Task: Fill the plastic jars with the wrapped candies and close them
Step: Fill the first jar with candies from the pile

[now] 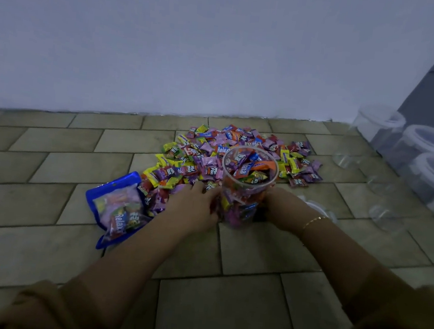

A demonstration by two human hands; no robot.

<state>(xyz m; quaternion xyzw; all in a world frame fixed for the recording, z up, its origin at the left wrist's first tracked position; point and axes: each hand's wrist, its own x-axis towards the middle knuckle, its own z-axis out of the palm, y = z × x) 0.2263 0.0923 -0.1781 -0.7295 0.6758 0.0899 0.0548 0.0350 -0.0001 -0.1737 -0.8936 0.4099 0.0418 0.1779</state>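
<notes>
Jar (245,185) stands upright on the floor (224,297), at the near edge of the candy pile (227,154); filled to the rim, no lid on. Left hand (196,204) and right hand (283,210) clasp its sides, each grip curled round the wall. Judged step: filling done, closing next. That calls for freeing one hand to fetch the lid (317,210), apparently lying just right of the right hand. Blue candy bag (119,208) lies left; empty jars (383,191) and stacked tubs (428,158) stand right, well apart. Nothing blocks the lid.

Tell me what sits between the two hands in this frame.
The head view shows a clear plastic jar, full of wrapped candies and without a lid. The left hand and right hand hold its sides on the tiled floor.
</notes>
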